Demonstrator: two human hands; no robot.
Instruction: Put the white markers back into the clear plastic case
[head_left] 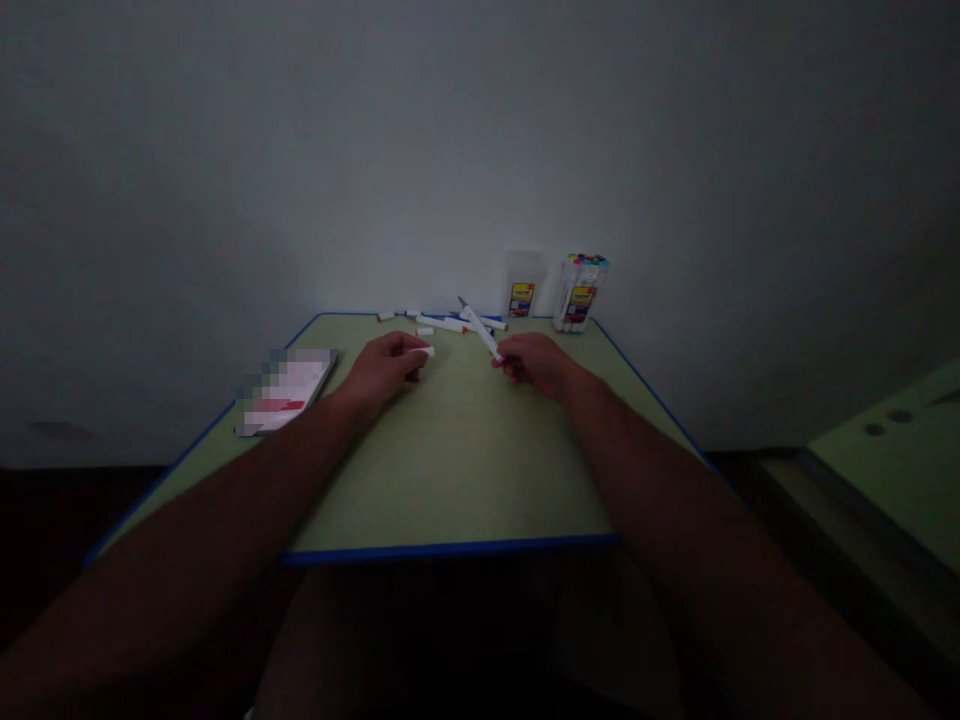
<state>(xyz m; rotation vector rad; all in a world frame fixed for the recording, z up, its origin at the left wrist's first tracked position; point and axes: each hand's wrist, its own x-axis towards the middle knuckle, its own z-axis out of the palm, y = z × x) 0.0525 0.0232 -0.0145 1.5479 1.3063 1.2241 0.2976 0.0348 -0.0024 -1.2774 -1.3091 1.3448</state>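
Note:
Between the thumb and fingers of my left hand is a short white marker cap, its open side facing right. My right hand grips a white marker near its lower end. That marker tilts up and to the left, and its grey tip shows uncapped. The two hands are apart, both just above the table. Behind them lie several loose white markers and a loose cap with an orange end.
The pale green table has a blue edge and stands against a grey wall. At the back right are a clear case and another case full of markers. A white box or book, partly blurred, lies at the left.

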